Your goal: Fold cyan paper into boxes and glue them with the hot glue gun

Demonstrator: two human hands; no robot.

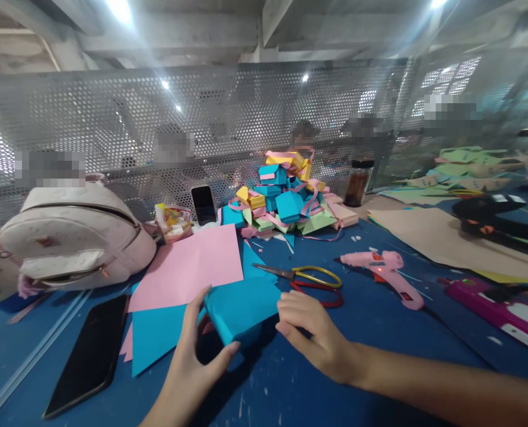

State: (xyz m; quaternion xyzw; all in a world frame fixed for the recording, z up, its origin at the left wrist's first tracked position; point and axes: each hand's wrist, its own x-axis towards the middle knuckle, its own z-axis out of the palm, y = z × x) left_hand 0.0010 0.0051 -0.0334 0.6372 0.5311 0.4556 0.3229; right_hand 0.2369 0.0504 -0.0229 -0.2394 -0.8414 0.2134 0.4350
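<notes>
A blue folded paper box (246,305) is held a little above the blue tabletop, tilted slightly. My left hand (202,350) grips its left end, fingers behind and thumb on the near lower edge. At its right corner, my right hand (312,332) has curled fingers against the paper edge; the exact pinch is partly hidden. Just behind the box lie scissors (308,276) with one yellow and one red handle. Pink paper (193,267) and blue paper (157,332) lie flat to the left and beneath.
A heap of coloured paper boxes (290,204) stands against the perforated metal screen (228,101). To the right are a pink glue gun (393,270), a purple power strip (499,311) and a black stapler (490,219). A phone (88,350) and white backpack (81,231) sit left.
</notes>
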